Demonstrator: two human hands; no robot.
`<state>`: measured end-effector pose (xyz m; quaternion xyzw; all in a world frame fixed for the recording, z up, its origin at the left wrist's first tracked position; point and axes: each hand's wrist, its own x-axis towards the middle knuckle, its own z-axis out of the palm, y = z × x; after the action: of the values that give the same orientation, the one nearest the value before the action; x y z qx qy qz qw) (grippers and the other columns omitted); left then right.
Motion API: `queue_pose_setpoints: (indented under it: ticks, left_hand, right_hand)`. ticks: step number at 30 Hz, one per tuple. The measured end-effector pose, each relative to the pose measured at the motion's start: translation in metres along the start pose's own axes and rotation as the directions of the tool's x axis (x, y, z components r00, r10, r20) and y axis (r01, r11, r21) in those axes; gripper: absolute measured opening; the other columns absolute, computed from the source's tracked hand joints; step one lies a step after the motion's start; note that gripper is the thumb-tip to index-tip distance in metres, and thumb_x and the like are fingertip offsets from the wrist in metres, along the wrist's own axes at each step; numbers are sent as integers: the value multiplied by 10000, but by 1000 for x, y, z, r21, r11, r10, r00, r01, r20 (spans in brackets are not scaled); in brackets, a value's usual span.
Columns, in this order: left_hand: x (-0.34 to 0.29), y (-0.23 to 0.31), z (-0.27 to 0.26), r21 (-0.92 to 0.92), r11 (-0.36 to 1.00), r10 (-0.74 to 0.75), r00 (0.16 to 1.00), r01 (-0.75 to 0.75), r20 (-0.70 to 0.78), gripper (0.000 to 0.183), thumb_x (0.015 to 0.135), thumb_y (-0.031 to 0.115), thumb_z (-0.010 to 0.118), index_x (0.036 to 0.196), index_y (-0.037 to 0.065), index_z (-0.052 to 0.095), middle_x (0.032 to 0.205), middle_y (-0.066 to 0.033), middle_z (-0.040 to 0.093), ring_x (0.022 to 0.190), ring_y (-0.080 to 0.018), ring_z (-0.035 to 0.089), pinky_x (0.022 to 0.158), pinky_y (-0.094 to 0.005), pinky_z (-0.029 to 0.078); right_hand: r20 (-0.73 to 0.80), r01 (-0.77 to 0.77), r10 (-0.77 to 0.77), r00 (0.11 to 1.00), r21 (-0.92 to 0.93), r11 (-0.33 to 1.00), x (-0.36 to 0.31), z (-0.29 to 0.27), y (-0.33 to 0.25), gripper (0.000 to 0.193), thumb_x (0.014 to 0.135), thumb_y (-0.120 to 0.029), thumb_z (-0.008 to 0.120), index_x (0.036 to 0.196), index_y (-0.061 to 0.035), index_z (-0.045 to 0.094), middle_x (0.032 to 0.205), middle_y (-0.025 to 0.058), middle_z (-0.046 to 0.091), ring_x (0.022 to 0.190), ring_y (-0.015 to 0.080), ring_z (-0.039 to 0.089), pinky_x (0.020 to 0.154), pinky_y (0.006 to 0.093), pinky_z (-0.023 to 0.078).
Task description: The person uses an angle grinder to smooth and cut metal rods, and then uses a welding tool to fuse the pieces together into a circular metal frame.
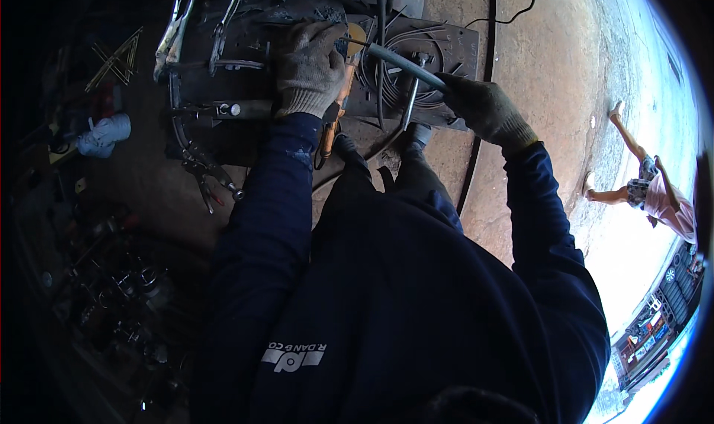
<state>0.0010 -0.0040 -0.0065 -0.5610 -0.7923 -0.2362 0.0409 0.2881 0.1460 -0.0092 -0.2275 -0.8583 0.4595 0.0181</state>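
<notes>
Ground: brown, stained concrete floor [535, 67] is seen along the right of the bench; on its brighter far part a person in a pink top [666, 201] is seen.
Bench: a dark, flat metal worktop [467, 46] is placed ahead of the wearer's feet; tools and metal pieces are spread across it.
Coil: a loosely looped thin grey wire coil [430, 104] is laid on the worktop, with a silvery T-shaped metal tool [413, 97] on top.
Right hand: the grey-gloved right hand [487, 111] is closed around the outer end of the tube.
Left hand: the beige-gloved left hand [309, 63] is set down over the bench, fingers bent; whether anything is gripped cannot be told.
Orange tool: a long orange-bodied tool [342, 100] is positioned just beside the left hand — contact cannot be confirmed.
Tube: a straight green-grey tube [409, 68] is held slantwise above the coil — its thin dark end is directed toward the left hand.
Pliers: metal locking pliers [208, 172] are noted at the bench's near left edge.
Rods: thin yellowish rods [117, 58] are found crossed at far left.
</notes>
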Motion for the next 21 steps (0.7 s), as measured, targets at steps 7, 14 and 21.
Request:
queue_pose_setpoints:
  ticks: [7, 14, 21]
  left_hand:
    - [3, 1, 3, -22, 1000, -20, 999, 19, -25, 348, 799, 37, 641, 1118, 155, 719, 1169, -53, 663, 1187, -267, 588, 1039, -397, 489]
    - [-5, -5, 6, -49, 998, -34, 998, 32, -47, 293, 794, 47, 647, 1055, 146, 735, 1149, -73, 667, 1158, -275, 604, 1011, -398, 499]
    - [-17, -7, -3, -132, 991, -12, 996, 1, -84, 340, 796, 53, 667, 1128, 115, 696, 1164, -122, 656, 1167, -320, 596, 1016, -431, 491]
  right_hand:
    - [154, -149, 117, 981, 222, 964, 43, 3, -25, 369, 988, -214, 621, 1303, -21, 633, 760, 14, 646, 589, 69, 584, 538, 260, 507]
    - [254, -444, 365, 896, 463, 767, 26, 34, -73, 450, 1007, -277, 587, 1366, -6, 565, 735, 1, 566, 586, 60, 542, 510, 238, 445]
    - [235, -502, 474, 849, 636, 585, 3, 91, -100, 516, 1006, -308, 590, 1420, -9, 516, 784, 32, 610, 638, 88, 577, 569, 261, 494]
